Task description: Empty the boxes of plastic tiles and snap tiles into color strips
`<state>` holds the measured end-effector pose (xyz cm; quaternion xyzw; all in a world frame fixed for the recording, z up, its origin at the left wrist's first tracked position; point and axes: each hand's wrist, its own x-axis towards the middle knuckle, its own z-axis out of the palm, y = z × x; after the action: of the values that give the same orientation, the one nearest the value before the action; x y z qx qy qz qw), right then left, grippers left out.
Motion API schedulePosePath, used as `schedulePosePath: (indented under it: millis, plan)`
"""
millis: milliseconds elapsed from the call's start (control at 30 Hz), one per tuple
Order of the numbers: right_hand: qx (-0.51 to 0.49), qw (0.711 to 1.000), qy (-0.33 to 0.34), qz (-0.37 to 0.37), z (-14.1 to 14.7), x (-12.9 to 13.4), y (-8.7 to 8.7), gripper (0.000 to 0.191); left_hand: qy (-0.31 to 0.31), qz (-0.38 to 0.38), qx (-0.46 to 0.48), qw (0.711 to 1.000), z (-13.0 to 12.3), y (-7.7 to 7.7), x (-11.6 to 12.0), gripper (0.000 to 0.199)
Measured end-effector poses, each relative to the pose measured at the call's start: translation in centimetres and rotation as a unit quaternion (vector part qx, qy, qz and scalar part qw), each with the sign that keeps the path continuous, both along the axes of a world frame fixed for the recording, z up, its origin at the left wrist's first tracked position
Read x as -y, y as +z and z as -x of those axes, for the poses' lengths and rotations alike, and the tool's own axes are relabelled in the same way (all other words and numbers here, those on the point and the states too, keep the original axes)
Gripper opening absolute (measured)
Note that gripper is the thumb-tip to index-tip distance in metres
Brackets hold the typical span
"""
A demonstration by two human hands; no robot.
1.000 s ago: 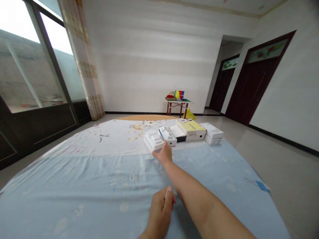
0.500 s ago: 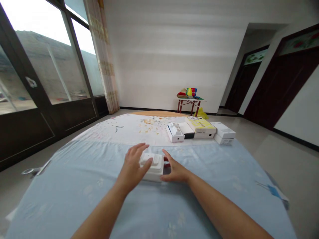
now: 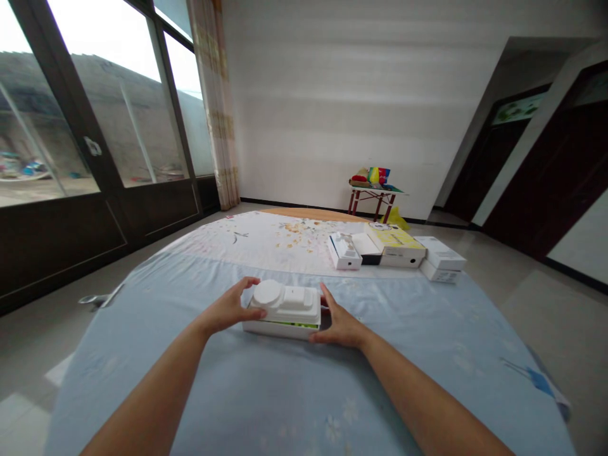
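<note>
Insert (image 3: 293, 304), white and moulded, sits on top of a low white box (image 3: 280, 330) between the two hands, well in from the near edge of the surface (image 3: 311, 214). Its front edge stands slightly above the box's rim; through the gap shows a strip of something green (image 3: 304, 325), too little of it to identify.

The left hand (image 3: 230, 309) is clamped on the insert's left end, thumb on the near side, fingers at the far side. The right hand (image 3: 342, 325) curves around the right end, thumb and forefinger wide apart, thumb at the box's near right corner; whether it grips cannot be told.

Toward the surface's far right edge, a white carton (image 3: 346, 252) holds another white moulded piece (image 3: 342, 243). Just beside it come a black-and-white box (image 3: 369, 250), a yellow-topped box (image 3: 396, 244) and two stacked white boxes (image 3: 441, 256). A cloth (image 3: 142, 342), blue near and white farther off, covers the surface, leaving wood bare at the far edge.
</note>
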<state>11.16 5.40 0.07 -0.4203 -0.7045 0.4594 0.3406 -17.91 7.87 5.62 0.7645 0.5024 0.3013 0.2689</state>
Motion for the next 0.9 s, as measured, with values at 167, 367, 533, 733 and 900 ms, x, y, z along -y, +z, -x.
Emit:
schedulePosePath:
  millis: [167,367,533,733,900]
  plan:
    - [0.034,0.999,-0.015,0.001,-0.1,-0.1,0.1,0.118,0.019,0.034,0.106,0.994,0.5,-0.3,0.0,0.058]
    - [-0.001,1.000,-0.019,0.015,0.7,-0.5,1.1,0.104,0.166,0.030,0.422,0.891,3.5,-0.3,-1.0,0.065]
    - [0.019,0.990,-0.057,-0.125,3.3,-1.9,2.4,0.098,0.310,-0.032,0.529,0.789,7.2,-1.6,-2.1,0.050]
    - [0.161,0.911,-0.051,-0.375,6.7,-3.0,4.1,0.097,0.399,-0.103,0.519,0.749,8.9,-2.9,-2.3,0.051]
    - [0.226,0.846,-0.004,-0.483,8.3,-2.7,4.4,0.096,0.441,-0.128,0.464,0.757,9.2,-3.3,-2.1,0.046]
